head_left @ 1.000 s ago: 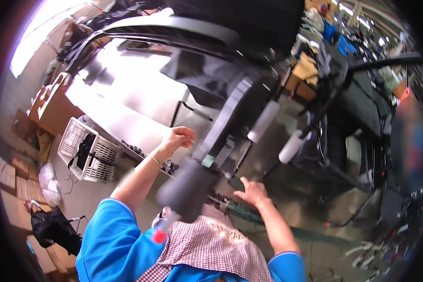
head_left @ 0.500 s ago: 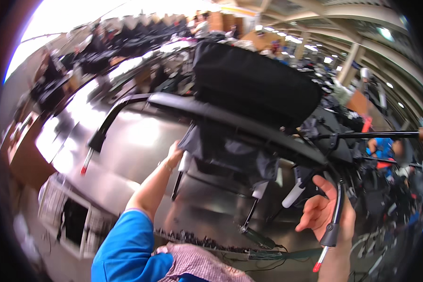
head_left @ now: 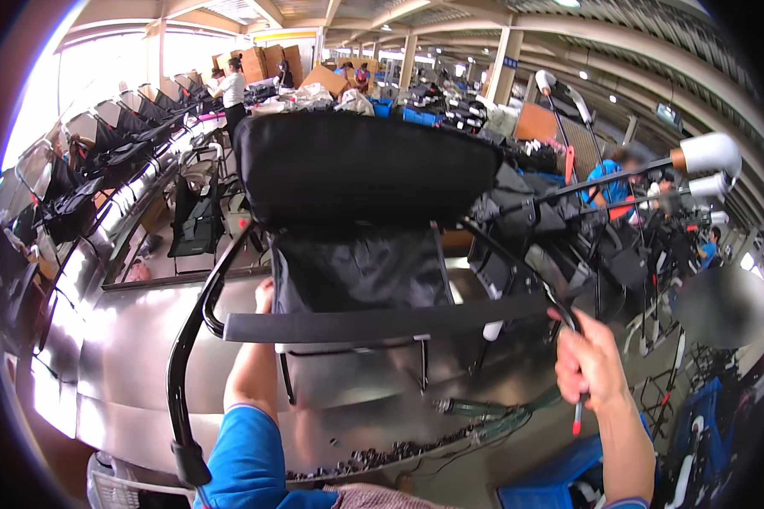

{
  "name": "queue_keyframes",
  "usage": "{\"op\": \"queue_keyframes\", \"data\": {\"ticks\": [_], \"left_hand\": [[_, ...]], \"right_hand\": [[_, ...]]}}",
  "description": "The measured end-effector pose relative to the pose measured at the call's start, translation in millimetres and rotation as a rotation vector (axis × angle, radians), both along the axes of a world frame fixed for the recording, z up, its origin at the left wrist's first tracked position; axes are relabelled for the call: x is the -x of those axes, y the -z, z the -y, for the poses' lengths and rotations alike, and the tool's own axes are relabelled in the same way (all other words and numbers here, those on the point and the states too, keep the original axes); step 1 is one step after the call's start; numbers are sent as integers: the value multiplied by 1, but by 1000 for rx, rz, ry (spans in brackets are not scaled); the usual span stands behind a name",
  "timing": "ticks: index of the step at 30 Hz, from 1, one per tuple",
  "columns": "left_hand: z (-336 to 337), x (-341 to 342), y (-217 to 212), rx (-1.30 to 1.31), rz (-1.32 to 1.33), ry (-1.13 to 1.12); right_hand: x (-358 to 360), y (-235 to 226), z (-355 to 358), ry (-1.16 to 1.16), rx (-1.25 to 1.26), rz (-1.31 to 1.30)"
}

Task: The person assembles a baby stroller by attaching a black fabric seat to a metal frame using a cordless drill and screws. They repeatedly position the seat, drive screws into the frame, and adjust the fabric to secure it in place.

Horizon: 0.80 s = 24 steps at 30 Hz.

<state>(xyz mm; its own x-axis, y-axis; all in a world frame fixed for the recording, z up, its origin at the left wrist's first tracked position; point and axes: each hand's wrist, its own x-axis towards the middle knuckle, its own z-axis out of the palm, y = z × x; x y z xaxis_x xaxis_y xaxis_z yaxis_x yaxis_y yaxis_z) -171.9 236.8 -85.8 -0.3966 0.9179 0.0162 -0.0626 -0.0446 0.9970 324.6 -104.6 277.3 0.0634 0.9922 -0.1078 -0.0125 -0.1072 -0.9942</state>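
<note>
A black tubular frame [head_left: 182, 373] with a padded black fabric cushion [head_left: 365, 170] stands tilted before me on a metal table. A grey-black foam-covered crossbar [head_left: 382, 324] runs across its near side. Below the cushion hangs a dark fabric panel [head_left: 356, 270]. At the panel's left edge, my left hand [head_left: 265, 299] holds the frame, its fingers largely hidden behind the fabric and bar. My right hand [head_left: 590, 360] is wrapped round the frame's right tube, whose red-tipped end [head_left: 577, 422] pokes out below the fist.
The shiny metal table [head_left: 161, 339] carries a row of small black parts [head_left: 373, 458] along its near edge, with green tools and cables [head_left: 484, 416] beside them. Blue crates [head_left: 552, 475] sit lower right. Similar black frames [head_left: 127, 140] line the left; people work farther off.
The frame has swung leftward and levelled out, its crossbar now nearer. My right hand went from open fingers beside the tube to a grip round it. My left hand stays by the panel.
</note>
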Motion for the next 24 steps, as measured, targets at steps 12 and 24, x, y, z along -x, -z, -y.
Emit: {"op": "queue_keyframes", "data": {"ticks": [12,24], "left_hand": [[133,245,-100,-549,-25,129],[256,151,-140,-349,-320,-529]], "right_hand": [[17,113,-167,-391,-287,8],[32,46,-261,14,-724,726]]}}
